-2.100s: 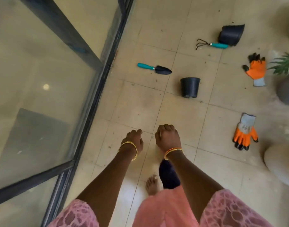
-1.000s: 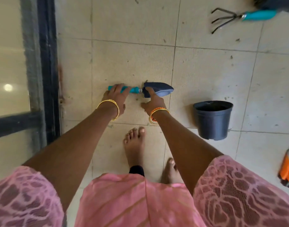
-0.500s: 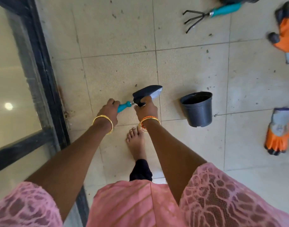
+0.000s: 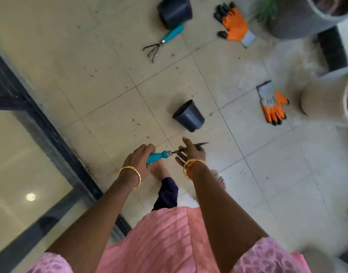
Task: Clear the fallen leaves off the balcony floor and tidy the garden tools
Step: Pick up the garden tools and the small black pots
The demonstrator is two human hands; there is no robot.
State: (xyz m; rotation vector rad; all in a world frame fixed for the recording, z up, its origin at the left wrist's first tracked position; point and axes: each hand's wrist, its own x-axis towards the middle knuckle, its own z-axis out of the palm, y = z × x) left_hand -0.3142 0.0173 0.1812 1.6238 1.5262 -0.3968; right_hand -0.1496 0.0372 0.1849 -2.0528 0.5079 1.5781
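Above the balcony floor (image 4: 114,123) by the glass door, the left hand (image 4: 138,158) grips the trowel (image 4: 159,156) handle while the right hand (image 4: 190,152), fingers straight, steadies its blade, which could slip onto the bare feet below.

Pink lace-pattern sleeves (image 4: 267,257), pink pleated garment (image 4: 165,239), gold bangle each wrist (image 4: 130,175), dark trouser leg (image 4: 167,194), bare feet.

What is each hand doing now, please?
Left hand: grips the trowel by its teal handle.
Right hand: fingers straight, open, against the trowel's blade.
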